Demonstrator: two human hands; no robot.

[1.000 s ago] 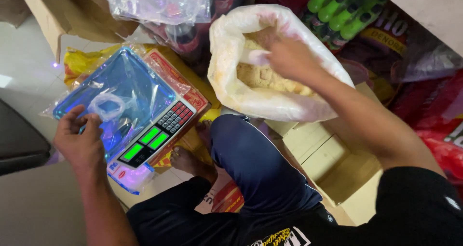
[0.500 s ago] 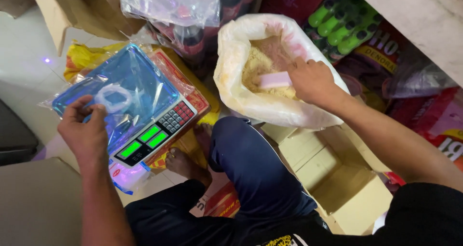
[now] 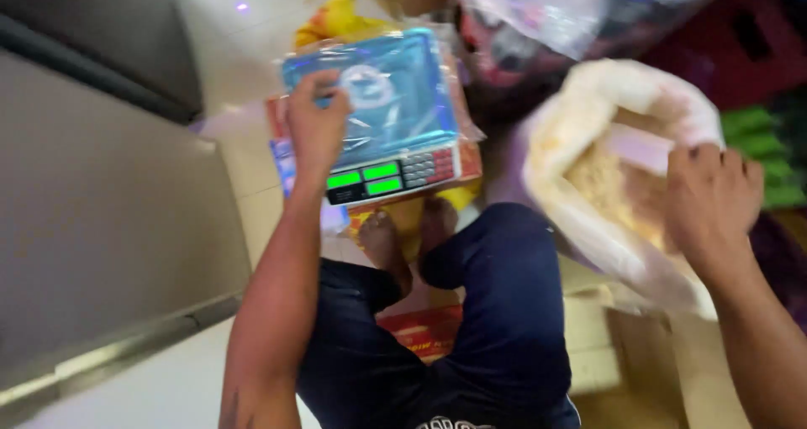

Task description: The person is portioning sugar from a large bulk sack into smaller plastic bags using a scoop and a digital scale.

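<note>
Left hand (image 3: 315,126) lies fingers curled on the near left corner of the plastic-wrapped blue tray of a digital weighing scale with green display (image 3: 382,118), on the floor. Right hand (image 3: 710,202), fingers bent, grips the rim of a white plastic sack of pale grain (image 3: 588,194), just right of scale
</note>
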